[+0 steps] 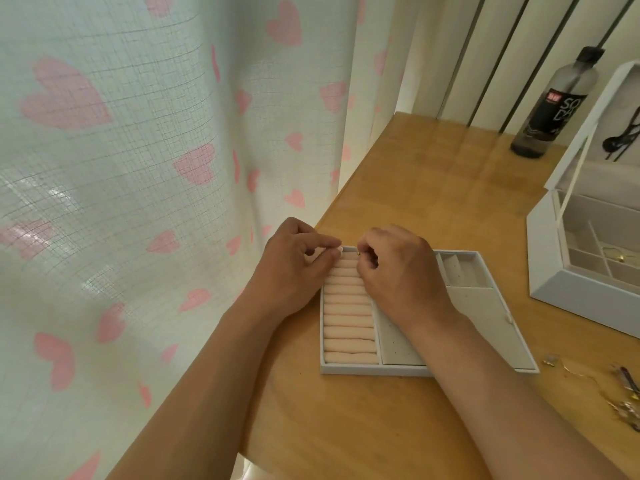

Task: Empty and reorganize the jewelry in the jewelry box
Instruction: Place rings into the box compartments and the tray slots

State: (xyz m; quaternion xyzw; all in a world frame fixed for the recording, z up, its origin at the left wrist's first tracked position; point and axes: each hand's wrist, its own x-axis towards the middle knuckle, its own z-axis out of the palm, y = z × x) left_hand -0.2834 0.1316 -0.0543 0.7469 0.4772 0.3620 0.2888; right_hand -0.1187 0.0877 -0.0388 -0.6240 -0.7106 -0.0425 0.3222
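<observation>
Tray [374, 370] lies at twelve o'clock; my left hand [294, 268] pinches the far roll [348, 264] steady, I judge, so my right hand [398, 271], pinching a gold piece [358, 252], can seat it.

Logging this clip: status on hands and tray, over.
Left hand on far ring roll, grip unclear. Right hand pinching small gold piece at same roll. Nothing blocking the tray.
</observation>
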